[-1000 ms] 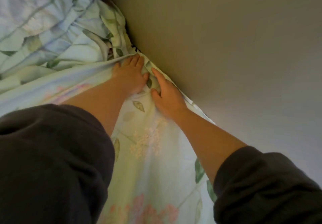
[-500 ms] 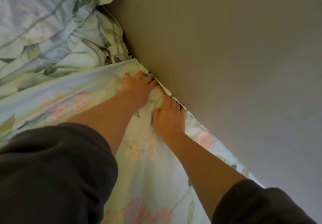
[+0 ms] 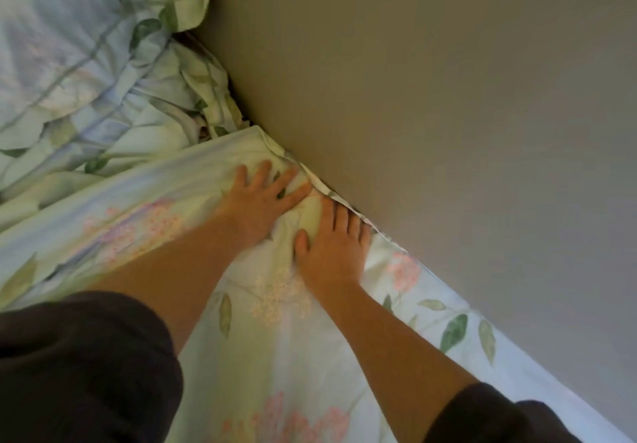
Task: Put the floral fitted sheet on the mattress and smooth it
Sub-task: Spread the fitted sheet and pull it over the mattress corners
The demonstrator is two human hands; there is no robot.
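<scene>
We had 2 hands on 1 pale green-and-pink floral fitted sheet (image 3: 275, 356), which covered the mattress corner next to the plain beige wall (image 3: 448, 132). Left hand (image 3: 262, 197) lay flat, fingers straight & spread apart. Right hand (image 3: 331, 246) lay just beside it, 4 fingers together, thumb out, tips at the wall-side edge. 1 crumpled leaf-print bedding heap (image 3: 86, 80) sat beyond.

Plain wall (image 3: 448, 104) — tan at upper left, greyer toward the right; a rumpled leaf-print duvet (image 3: 79, 73), perhaps, bunched against it.
</scene>
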